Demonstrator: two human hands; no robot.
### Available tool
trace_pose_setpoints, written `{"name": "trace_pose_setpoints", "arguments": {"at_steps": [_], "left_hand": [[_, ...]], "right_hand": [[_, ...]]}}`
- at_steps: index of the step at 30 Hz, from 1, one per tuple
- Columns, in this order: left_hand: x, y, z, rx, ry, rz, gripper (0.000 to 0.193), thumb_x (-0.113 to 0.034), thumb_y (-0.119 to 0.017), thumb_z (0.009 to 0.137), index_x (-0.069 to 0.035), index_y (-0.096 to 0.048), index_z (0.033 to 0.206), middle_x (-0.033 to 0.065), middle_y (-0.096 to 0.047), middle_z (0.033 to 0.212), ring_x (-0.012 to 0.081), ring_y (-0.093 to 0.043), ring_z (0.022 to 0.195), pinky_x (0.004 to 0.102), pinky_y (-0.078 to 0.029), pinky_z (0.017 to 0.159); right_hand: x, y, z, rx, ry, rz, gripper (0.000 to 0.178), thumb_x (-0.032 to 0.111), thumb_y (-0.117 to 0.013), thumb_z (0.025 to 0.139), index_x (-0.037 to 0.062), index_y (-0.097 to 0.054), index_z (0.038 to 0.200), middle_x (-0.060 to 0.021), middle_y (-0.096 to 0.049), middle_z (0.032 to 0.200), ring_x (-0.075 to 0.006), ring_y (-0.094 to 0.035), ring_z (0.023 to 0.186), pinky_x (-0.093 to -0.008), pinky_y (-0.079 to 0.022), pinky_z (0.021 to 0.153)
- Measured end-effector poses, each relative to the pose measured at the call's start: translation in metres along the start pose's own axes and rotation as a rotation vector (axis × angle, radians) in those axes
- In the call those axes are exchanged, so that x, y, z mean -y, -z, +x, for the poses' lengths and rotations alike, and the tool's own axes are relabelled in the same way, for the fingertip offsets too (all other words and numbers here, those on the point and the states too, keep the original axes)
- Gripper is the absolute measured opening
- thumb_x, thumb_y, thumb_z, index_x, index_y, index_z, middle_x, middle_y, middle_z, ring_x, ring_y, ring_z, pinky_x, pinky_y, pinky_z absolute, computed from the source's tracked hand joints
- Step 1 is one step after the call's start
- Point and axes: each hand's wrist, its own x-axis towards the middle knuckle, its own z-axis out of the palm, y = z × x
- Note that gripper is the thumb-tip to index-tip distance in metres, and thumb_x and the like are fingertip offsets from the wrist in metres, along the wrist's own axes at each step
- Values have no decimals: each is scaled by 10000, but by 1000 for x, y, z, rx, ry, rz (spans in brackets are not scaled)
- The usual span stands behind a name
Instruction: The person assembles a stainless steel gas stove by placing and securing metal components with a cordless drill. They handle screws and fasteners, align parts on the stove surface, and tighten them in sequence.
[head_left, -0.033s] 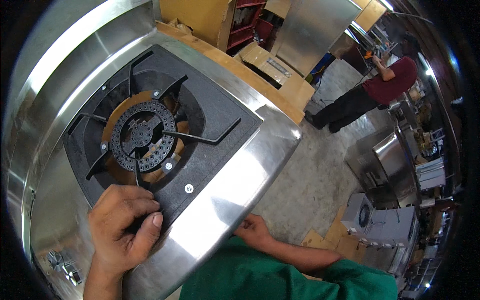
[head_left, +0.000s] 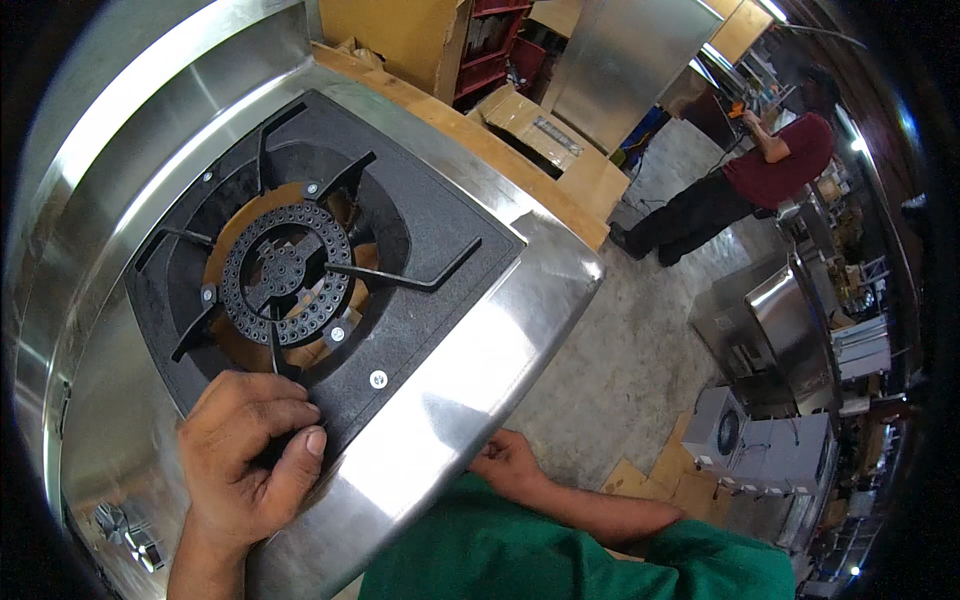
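Note:
A black cast-iron burner grate [head_left: 430, 230] with several raised prongs sits on a stainless steel stove [head_left: 470, 350]. In its opening shows a round, perforated burner [head_left: 240, 270]. My left hand [head_left: 245, 450] is closed at the grate's near corner, its fingers curled around the edge by one prong and the thumb alongside. The hand covers that corner, so the exact grip is partly hidden. My right hand [head_left: 505, 462] is beside the stove's front edge, low and close to my green shirt. Its fingers are curled, and the steel edge hides their tips and anything in them.
Control knobs [head_left: 128, 535] sit at the lower left. Beyond the stove are a wooden board [head_left: 450, 125] and an opened cardboard box [head_left: 530, 130]. A person in a dark red shirt [head_left: 785, 165] stands at the far right with an orange tool. Grey boxed units [head_left: 765, 450] stand on the right.

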Motion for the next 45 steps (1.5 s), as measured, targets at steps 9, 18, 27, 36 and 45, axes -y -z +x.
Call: {"name": "trace_pose_setpoints", "arguments": {"at_steps": [9, 18, 27, 36, 45], "left_hand": [[1, -4, 2, -19, 9, 8, 114, -93, -713, 706, -20, -683, 788, 127, -665, 806, 248, -641, 729, 338, -488, 645], [1, -6, 4, -12, 30, 18, 114, -108, -716, 716, -19, -682, 779, 126, -665, 793, 239, -642, 715, 334, -488, 632], [1, -6, 6, -2, 59, 20, 116, -113, -716, 721, -18, -676, 773, 124, -665, 789, 228, -642, 710, 329, -489, 625], [1, -6, 5, -6, 70, 15, 113, -104, -718, 716, -14, -677, 771, 125, -663, 791, 233, -642, 711, 329, -489, 621], [0, -4, 7, -4, 64, 1, 108, -90, -717, 720, -9, -679, 781, 130, -663, 792, 236, -647, 714, 325, -493, 624]], "right_hand": [[-2, 5, 5, -16, 20, -16, 292, 15, -632, 920, -58, -560, 1193, -105, -670, 1044, -165, -655, 983, -297, -544, 862], [-11, 8, 8, 8, 97, -28, 271, 7, -644, 904, -33, -597, 1168, -88, -668, 1043, -166, -649, 994, -303, -534, 873], [-9, 8, 9, -41, 98, -69, 238, 33, -673, 889, -3, -620, 1118, -80, -676, 999, -155, -653, 942, -312, -536, 846], [3, 5, 9, -40, -22, -108, 473, -36, -644, 880, 42, -467, 1311, -87, -626, 1118, -193, -610, 1085, -338, -504, 936], [13, 2, 8, -32, 37, -311, 659, -56, -676, 850, 76, -334, 1397, -90, -614, 1145, -209, -616, 1067, -348, -521, 911]]}}
